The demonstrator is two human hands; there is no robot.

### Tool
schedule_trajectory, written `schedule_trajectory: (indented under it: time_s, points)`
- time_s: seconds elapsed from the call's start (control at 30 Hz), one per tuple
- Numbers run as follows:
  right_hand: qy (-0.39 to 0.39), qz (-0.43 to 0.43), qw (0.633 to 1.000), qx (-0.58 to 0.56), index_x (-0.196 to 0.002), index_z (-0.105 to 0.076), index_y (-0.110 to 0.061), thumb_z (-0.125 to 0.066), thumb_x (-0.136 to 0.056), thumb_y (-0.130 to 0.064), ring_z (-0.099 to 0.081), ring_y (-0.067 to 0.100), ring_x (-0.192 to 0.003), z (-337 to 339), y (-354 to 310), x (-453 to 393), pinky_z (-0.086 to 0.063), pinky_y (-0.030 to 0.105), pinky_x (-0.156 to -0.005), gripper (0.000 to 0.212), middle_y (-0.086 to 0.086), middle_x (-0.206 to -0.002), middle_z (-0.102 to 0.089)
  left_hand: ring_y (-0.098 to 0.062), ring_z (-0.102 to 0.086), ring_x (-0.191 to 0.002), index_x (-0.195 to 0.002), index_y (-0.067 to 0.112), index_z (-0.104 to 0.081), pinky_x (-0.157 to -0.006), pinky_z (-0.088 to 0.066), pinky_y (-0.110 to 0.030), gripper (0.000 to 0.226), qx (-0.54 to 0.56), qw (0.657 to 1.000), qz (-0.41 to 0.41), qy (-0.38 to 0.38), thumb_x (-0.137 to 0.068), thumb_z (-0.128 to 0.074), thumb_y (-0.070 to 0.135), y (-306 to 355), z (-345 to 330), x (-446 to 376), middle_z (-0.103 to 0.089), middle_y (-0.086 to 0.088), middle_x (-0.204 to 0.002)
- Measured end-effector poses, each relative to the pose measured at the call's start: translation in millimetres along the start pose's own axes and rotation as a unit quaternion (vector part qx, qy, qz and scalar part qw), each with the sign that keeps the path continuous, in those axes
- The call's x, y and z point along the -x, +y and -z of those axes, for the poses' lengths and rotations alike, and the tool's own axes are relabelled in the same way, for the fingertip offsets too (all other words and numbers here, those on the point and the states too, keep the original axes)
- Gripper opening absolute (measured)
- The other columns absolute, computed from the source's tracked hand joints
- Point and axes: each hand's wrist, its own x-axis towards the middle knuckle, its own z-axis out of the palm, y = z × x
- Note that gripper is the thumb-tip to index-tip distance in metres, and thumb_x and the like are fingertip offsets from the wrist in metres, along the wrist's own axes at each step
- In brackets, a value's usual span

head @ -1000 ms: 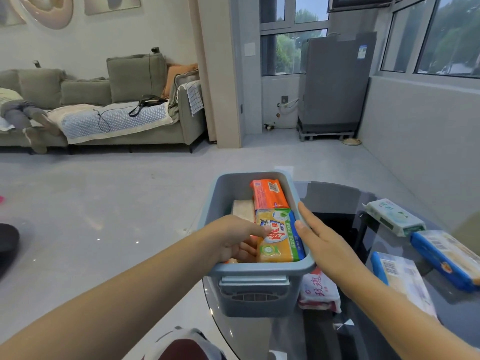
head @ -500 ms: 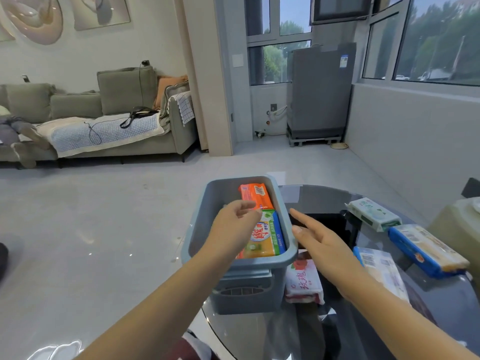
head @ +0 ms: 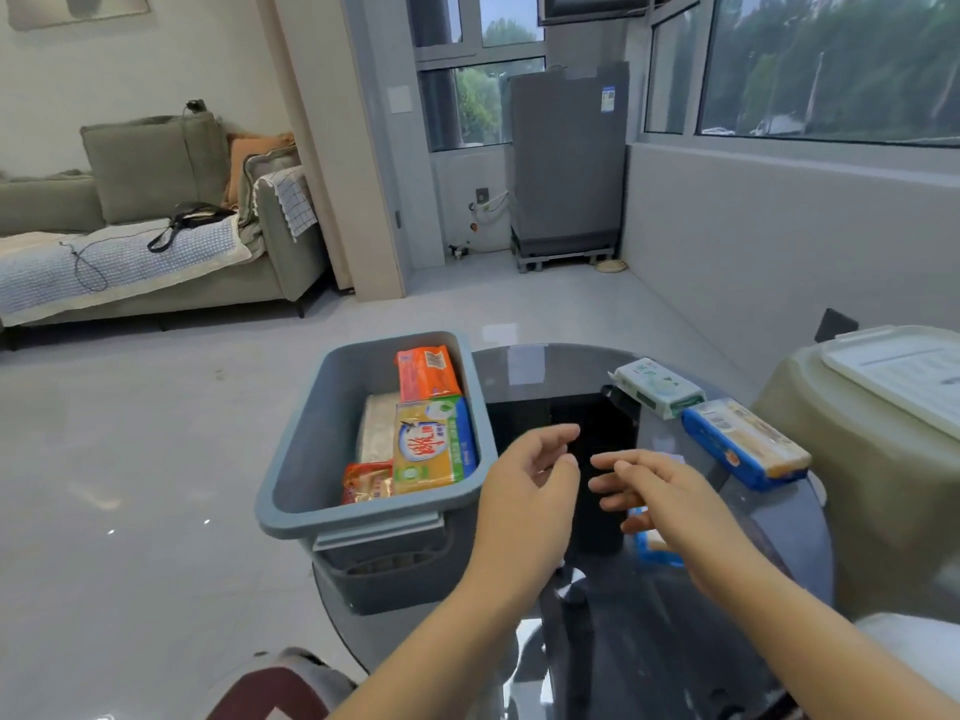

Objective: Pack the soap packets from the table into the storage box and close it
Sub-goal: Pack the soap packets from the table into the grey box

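The grey-blue storage box stands open at the left edge of the round glass table. Inside lie an orange packet, a yellow-and-blue packet, a pale packet and a red packet. On the table to the right rest a white-green packet and a blue-edged packet. My left hand hovers just right of the box, fingers apart and empty. My right hand is beside it, open, over a partly hidden blue-edged packet.
A beige container with a white lid sits at the far right beside the table. A sofa stands at the back left across bare floor, and a grey appliance is by the window.
My left hand has come out of the box and moved right over the table. My right hand has left the box rim. The view has shifted right.
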Motion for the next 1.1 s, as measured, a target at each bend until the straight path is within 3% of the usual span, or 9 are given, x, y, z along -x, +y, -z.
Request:
schedule_trajectory:
  time_s: [0.1,0.23,0.37,0.53,0.63,0.77,0.9,1.03,1.1]
  points:
    - [-0.017,-0.049,0.999,-0.006,-0.098,-0.066,-0.02,-0.041,-0.095,-0.015,-0.065,0.017,-0.079,0,12,-5,-0.05,0.023,-0.059,0.026,0.004,-0.091,-0.07,0.007,-0.053,-0.11,-0.117,0.028,-0.06,-0.084,-0.039,-0.004,0.028,-0.054,0.998,0.028,-0.007,-0.093,-0.049,0.018,-22,-9,-1,-0.06,0.016,-0.117]
    - [-0.035,-0.117,0.992,-0.033,-0.105,-0.064,-0.014,-0.038,-0.096,-0.014,-0.067,0.02,-0.081,-8,27,-16,-0.05,0.024,-0.056,0.027,0.006,-0.095,-0.07,-0.002,-0.048,-0.113,-0.123,0.027,-0.054,-0.1,-0.038,-0.023,0.03,-0.12,0.989,0.083,-0.006,-0.094,-0.044,0.025,-50,-14,-8,-0.048,0.017,-0.119]
    - [-0.044,-0.141,0.988,-0.049,-0.108,-0.061,-0.017,-0.045,-0.093,-0.021,-0.067,0.018,-0.086,-22,37,-22,-0.055,0.025,-0.062,0.022,0.004,-0.1,-0.067,-0.006,-0.051,-0.093,-0.09,0.025,-0.055,-0.085,-0.042,-0.026,0.013,-0.177,0.981,0.077,0.01,-0.092,-0.042,0.024,-68,-13,-17,-0.049,0.014,-0.094]
    - [-0.048,-0.129,0.988,-0.062,-0.09,-0.067,-0.02,-0.045,-0.091,-0.018,-0.071,0.014,-0.076,-29,44,-25,-0.057,0.028,-0.07,0.022,0.0,-0.08,-0.075,-0.005,-0.024,-0.138,-0.125,0.034,-0.052,-0.115,-0.023,-0.034,0.034,-0.146,0.983,0.109,0.025,-0.093,-0.046,0.028,-81,-14,-18,-0.028,0.017,-0.147]
    - [-0.027,-0.112,0.993,-0.038,-0.085,-0.07,-0.019,-0.043,-0.092,-0.015,-0.071,0.014,-0.073,-25,47,-22,-0.058,0.024,-0.062,0.028,0.0,-0.075,-0.075,-0.007,-0.035,-0.134,-0.133,0.022,-0.049,-0.112,-0.032,-0.031,0.041,-0.097,0.989,0.112,0.027,-0.092,-0.049,0.016,-85,-19,-18,-0.037,0.015,-0.142]
    - [-0.019,-0.095,0.995,0.026,-0.088,-0.062,-0.01,-0.045,-0.092,-0.022,-0.064,0.028,-0.092,-22,52,-18,-0.053,0.044,-0.085,0.02,0.014,-0.093,-0.07,-0.013,-0.059,-0.107,-0.115,0.016,-0.058,-0.087,-0.052,-0.024,0.028,-0.089,0.99,0.104,0.02,-0.089,-0.05,0.009,-90,-23,-19,-0.061,0.003,-0.118]
    - [-0.033,-0.091,0.995,0.014,-0.068,-0.062,-0.04,-0.048,-0.093,-0.023,-0.065,0.003,-0.071,-23,51,-15,-0.049,0.013,-0.055,0.034,-0.014,-0.073,-0.07,-0.011,-0.066,-0.095,-0.117,0.024,-0.058,-0.071,-0.054,-0.018,0.036,-0.06,0.989,0.134,0.018,-0.087,-0.052,0.006,-93,-24,-16,-0.067,0.004,-0.106]
    - [-0.026,-0.059,0.998,-0.027,-0.067,-0.063,-0.044,-0.053,-0.09,-0.019,-0.065,-0.006,-0.066,-25,53,-6,-0.045,0.006,-0.047,0.036,-0.025,-0.066,-0.07,-0.014,-0.07,-0.09,-0.108,0.032,-0.065,-0.079,-0.058,-0.041,0.043,0.004,0.991,0.133,0.027,-0.084,-0.049,-0.001,-89,-23,-11,-0.073,0.006,-0.099]
    - [-0.014,-0.037,0.998,-0.044,-0.077,-0.065,-0.044,-0.055,-0.089,-0.02,-0.065,-0.008,-0.069,-24,51,-3,-0.045,0.005,-0.049,0.029,-0.026,-0.07,-0.07,-0.008,-0.068,-0.095,-0.11,0.037,-0.063,-0.083,-0.057,-0.038,0.045,0.023,0.99,0.13,0.046,-0.086,-0.052,0.001,-86,-24,-11,-0.071,0.012,-0.105]
